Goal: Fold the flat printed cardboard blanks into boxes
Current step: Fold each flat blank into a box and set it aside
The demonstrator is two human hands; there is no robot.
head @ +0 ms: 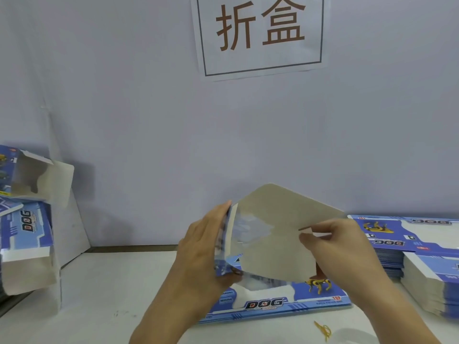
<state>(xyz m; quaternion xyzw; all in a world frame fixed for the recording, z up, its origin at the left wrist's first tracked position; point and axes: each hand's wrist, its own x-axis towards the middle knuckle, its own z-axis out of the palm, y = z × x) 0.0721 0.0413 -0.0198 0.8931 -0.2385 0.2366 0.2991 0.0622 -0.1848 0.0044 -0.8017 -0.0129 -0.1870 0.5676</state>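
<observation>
Cardboard blank (pixel 275 234) with blue print is held up above the near middle of the counter (pixel 104 294), its grey unprinted inside turned toward the camera. The left hand (pixel 201 247) lies flat against the blank's left printed panel with straight fingers, pressing it. The right hand (pixel 332 247) pinches the right edge of the grey panel between thumb and fingers. The blank is partly opened: the left panel stands at an angle to the grey one, so I judge that the step in hand is to erect the flat blank into a tube, and the flaps are not yet closed.

The next move, as I judge it, calls for pushing the two sides toward each other until the corners become square, and then tucking the end flaps. The creases must be followed, otherwise the panel may bend in a wrong place.

Under the hands, one more flat blank (pixel 278 301) lies on the counter with the word DOG on it. On the right, a stack of flat blanks (pixel 387 234) waits, and a second stack (pixel 427 281) is just beside it, nearer. On the far left, folded boxes (pixel 27 234) are piled; their open ends show grey insides and I see nothing in them. A yellow rubber band (pixel 323 330) lies near the right forearm. A paper sign (pixel 260 33) hangs on the far wall.
</observation>
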